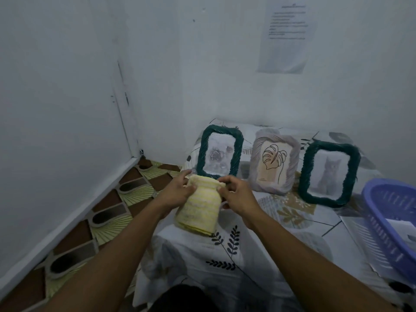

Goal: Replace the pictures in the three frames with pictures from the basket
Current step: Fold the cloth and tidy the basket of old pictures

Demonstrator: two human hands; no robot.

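Note:
I hold a yellow yarn-wrapped frame (199, 210) above the table's left part, its back toward me. My left hand (177, 191) grips its upper left edge and my right hand (236, 195) pinches its top right corner. Behind it stand three frames on the table: a green one with a rose picture (219, 152), a grey one with a leaf drawing (273, 162) and a green one with a cat picture (329, 174). A purple basket (391, 219) with papers inside sits at the right.
The table wears a white cloth with leaf prints (225, 255). White walls close in at the back and left. A patterned tiled floor (108, 210) runs along the left. A printed sheet (287, 34) hangs on the back wall.

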